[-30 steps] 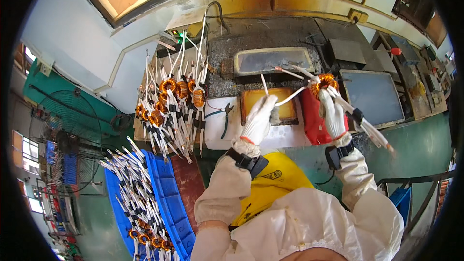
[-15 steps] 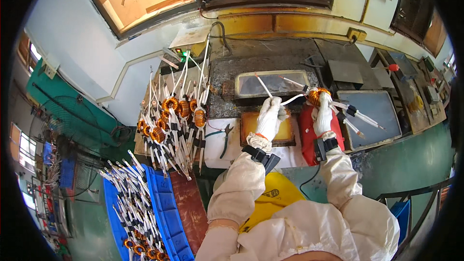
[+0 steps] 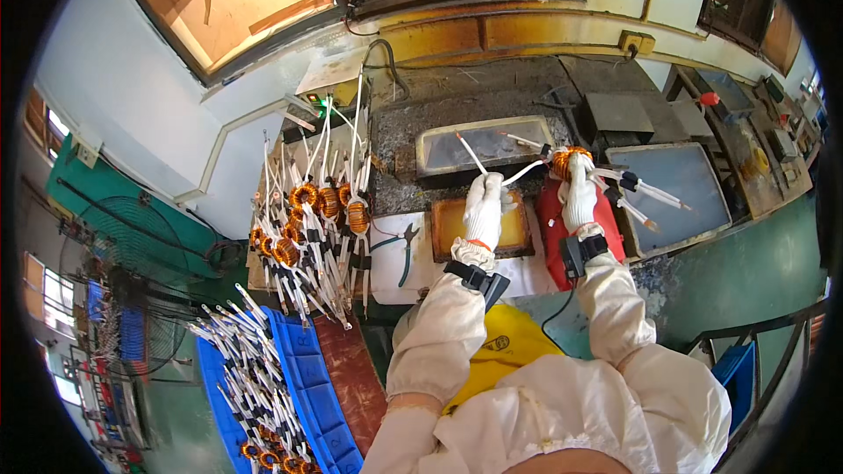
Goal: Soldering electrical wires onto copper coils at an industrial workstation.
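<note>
In my gloved right hand [image 3: 577, 197] is a toroidal coil [image 3: 571, 159] wound with copper wire, the fingers closed on its near side. Several white sleeved leads run off it, some to the right and some to the left. One white lead [image 3: 471, 153] slants up out of my gloved left hand [image 3: 484, 209], whose fingers pinch it. The lead's bare tip is over a rectangular grey-surfaced pot [image 3: 424, 154]. Below the left hand sits a square tray of amber liquid [image 3: 440, 233]. A red container [image 3: 553, 246] stands beneath the right hand.
Many similar coils [image 3: 358, 216] are heaped on the bench at left, with pliers [image 3: 407, 254] beside them. A blue crate [image 3: 309, 386] full of more coils stands lower left. A grey-filled shallow tray [image 3: 725, 211] lies at right, near a metal box [image 3: 620, 116].
The whole view has shifted slightly. Both hands keep their grip on the coil and its lead, and the lead's tip stays over the grey-surfaced pot.
</note>
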Motion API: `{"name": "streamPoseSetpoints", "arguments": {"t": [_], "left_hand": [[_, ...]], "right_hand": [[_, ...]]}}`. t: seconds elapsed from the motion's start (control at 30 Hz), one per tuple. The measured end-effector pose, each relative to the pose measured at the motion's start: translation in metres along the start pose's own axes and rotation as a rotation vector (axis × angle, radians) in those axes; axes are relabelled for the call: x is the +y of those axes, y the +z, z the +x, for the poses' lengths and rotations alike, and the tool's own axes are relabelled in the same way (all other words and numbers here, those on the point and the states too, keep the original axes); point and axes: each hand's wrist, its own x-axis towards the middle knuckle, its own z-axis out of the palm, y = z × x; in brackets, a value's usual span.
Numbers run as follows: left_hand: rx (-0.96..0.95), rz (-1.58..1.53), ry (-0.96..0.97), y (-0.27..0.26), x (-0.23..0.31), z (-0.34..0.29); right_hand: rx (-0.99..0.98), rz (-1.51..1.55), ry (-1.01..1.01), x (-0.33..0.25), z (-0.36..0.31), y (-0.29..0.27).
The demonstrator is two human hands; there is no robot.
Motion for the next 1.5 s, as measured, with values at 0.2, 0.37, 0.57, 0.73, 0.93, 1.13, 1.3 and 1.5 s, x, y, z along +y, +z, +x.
{"name": "streamPoseSetpoints", "arguments": {"t": [0.2, 0.37, 0.57, 0.73, 0.93, 1.13, 1.3, 1.5], "left_hand": [[-0.055, -0.040, 0.003, 0.004, -0.002, 0.001], [-0.073, -0.042, -0.004, 0.009, -0.002, 0.001], [-0.072, -0.006, 0.013, 0.011, -0.005, 0.002], [-0.072, 0.021, 0.039, 0.008, -0.010, 0.003], [-0.078, 0.036, 0.025, 0.009, -0.010, 0.002], [-0.059, 0.068, 0.018, 0.007, -0.009, 0.002], [-0.071, 0.017, 0.012, 0.005, -0.010, 0.004], [-0.068, 0.031, -0.002, 0.002, -0.011, 0.008]], "right_hand": [[0.005, 0.086, 0.050, -0.006, -0.005, 0.006], [-0.013, 0.130, 0.036, -0.003, -0.001, 0.004], [0.016, 0.072, 0.050, -0.003, 0.001, 0.005], [0.067, 0.017, 0.070, -0.005, 0.001, 0.007], [0.099, 0.015, 0.103, -0.002, 0.005, 0.007], [0.085, -0.036, 0.021, -0.007, 0.000, 0.015], [0.091, -0.072, 0.042, -0.008, 0.001, 0.014], [0.091, -0.096, 0.039, -0.008, 0.001, 0.014]]}}
